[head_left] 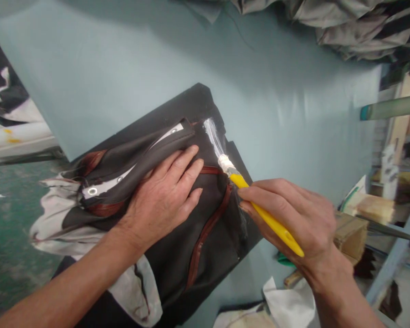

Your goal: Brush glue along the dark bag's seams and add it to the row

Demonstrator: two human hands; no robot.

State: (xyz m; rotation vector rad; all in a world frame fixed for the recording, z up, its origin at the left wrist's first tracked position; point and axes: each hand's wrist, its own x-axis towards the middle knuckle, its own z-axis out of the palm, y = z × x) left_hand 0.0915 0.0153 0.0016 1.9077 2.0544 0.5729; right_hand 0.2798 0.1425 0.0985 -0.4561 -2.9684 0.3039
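Note:
A dark leather piece (pixel 177 218) with reddish-brown trim and pale lining lies over a black board (pixel 157 111). My left hand (pixel 167 187) rests flat on it, fingers stretched toward its right edge, beside a folded dark strip (pixel 140 157) with metal eyelets. My right hand (pixel 290 214) grips a yellow-handled brush (pixel 266 216), thumb and fingers round the handle. The brush's white-coated bristles touch the leather near its upper right edge. A streak of white paste (pixel 212 134) extends from the bristle tip across the dark surface.
The pale blue-green table (pixel 304 123) spreads beneath the work. Crumpled grey and dark pieces (pixel 355 23) are heaped at the far edge. A cardboard box (pixel 351 237) sits right of my right hand. White scraps (pixel 287 300) lie at the near edge, and a green bottle (pixel 392 108) is at far right.

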